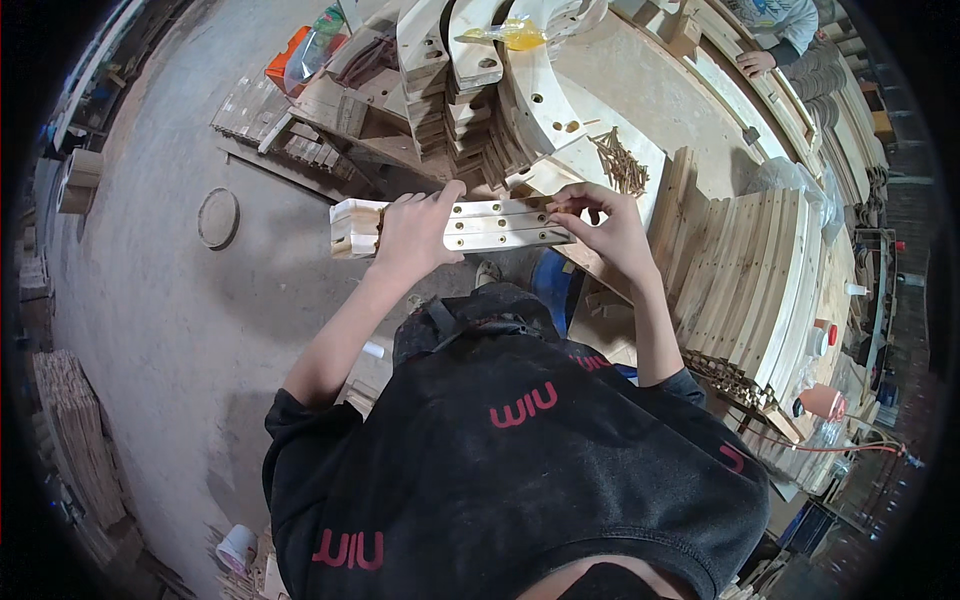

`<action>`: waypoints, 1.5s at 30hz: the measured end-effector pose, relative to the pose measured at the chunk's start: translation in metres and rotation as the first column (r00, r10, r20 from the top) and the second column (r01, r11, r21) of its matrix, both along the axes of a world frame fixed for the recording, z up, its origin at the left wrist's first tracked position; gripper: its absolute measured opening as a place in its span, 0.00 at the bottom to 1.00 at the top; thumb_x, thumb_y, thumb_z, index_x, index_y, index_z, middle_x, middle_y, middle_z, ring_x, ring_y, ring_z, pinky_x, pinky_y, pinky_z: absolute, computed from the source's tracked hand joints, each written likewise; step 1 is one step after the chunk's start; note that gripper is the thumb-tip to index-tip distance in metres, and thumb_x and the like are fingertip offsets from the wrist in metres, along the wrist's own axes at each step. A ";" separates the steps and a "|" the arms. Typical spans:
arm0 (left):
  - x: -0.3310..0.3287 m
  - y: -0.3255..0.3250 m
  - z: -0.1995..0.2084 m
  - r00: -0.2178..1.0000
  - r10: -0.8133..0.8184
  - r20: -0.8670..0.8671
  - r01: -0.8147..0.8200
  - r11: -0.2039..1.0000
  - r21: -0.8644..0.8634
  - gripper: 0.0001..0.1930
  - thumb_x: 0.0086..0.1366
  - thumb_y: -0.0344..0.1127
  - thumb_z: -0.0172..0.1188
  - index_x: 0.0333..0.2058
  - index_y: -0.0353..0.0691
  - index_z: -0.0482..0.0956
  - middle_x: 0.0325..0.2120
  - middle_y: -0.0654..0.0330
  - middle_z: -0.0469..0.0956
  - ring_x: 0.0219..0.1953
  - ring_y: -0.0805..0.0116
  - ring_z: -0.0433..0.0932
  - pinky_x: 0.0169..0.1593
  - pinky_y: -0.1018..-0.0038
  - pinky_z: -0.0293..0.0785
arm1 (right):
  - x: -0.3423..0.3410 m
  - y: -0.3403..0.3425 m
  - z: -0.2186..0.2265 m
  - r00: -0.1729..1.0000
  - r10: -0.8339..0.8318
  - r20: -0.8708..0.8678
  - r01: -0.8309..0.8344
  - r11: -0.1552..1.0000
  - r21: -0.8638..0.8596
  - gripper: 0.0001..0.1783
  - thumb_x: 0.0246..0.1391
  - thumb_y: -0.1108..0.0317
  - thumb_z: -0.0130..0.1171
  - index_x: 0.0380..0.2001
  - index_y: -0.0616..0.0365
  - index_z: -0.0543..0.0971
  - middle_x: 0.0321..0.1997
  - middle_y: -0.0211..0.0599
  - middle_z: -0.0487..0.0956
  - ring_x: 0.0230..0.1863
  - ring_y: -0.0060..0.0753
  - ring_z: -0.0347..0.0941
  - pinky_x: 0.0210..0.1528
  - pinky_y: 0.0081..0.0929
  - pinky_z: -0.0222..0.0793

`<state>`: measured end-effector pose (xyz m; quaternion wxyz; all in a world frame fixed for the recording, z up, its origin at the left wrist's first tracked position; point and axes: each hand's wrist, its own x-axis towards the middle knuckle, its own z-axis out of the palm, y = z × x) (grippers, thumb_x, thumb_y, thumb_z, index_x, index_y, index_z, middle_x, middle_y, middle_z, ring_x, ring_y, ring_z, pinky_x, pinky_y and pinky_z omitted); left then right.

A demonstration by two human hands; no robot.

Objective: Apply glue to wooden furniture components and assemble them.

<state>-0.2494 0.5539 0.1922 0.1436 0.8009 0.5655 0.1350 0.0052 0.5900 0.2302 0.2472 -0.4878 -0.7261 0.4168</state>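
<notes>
My left hand [412, 235] is closed over a set of pale wooden strips [490, 225] lying side by side, with rows of drilled holes along their upper faces. The strips' left end pokes out past my fingers, and their right end reaches my right hand [605, 228]. That hand is closed in a pinch over the strips' right end, with a small brown peg partly hidden between its fingers. Beyond it, a pile of thin brown pegs [622, 162] lies on a pale board [645, 200].
Stacks of curved wooden parts [540, 100] stand ahead, a yellow bottle [520, 35] on top. To the right is a long row of wooden slats [745, 280]. A blue drum [552, 285] sits below my right hand. Another person's hand [757, 63] shows at the far right.
</notes>
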 end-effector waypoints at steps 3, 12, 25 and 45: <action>0.001 0.000 -0.001 1.000 -0.004 0.012 0.004 1.000 0.012 0.39 0.28 0.38 0.76 0.42 0.43 0.64 0.27 0.56 0.77 0.33 0.57 0.77 0.39 0.68 0.70 | -0.006 -0.001 0.003 0.998 -0.008 -0.057 0.010 0.999 0.037 0.11 0.47 0.75 0.63 0.36 0.65 0.77 0.32 0.34 0.82 0.33 0.19 0.77 0.37 0.18 0.71; -0.002 -0.002 -0.003 1.000 0.012 0.022 -0.012 1.000 0.003 0.39 0.27 0.37 0.76 0.41 0.43 0.64 0.27 0.56 0.77 0.33 0.56 0.77 0.39 0.67 0.69 | -0.011 0.002 -0.005 0.991 0.068 0.118 -0.080 0.992 0.099 0.12 0.47 0.75 0.62 0.37 0.63 0.78 0.31 0.35 0.81 0.31 0.20 0.77 0.35 0.18 0.71; -0.004 -0.004 -0.008 0.998 0.016 0.059 -0.018 0.999 0.031 0.38 0.28 0.36 0.76 0.41 0.43 0.65 0.27 0.56 0.77 0.33 0.57 0.77 0.39 0.66 0.69 | -0.012 0.008 0.003 0.980 0.015 0.201 -0.054 0.981 0.188 0.14 0.42 0.69 0.66 0.35 0.61 0.79 0.26 0.35 0.78 0.24 0.23 0.70 0.30 0.21 0.66; 0.000 -0.008 0.002 0.999 0.043 -0.004 -0.043 0.999 -0.001 0.39 0.29 0.38 0.75 0.43 0.44 0.65 0.28 0.56 0.77 0.33 0.57 0.77 0.40 0.67 0.70 | 0.058 0.151 -0.121 0.883 -0.335 0.328 0.109 0.826 0.552 0.33 0.48 0.72 0.53 0.59 0.50 0.57 0.38 0.44 0.79 0.31 0.49 0.76 0.33 0.41 0.70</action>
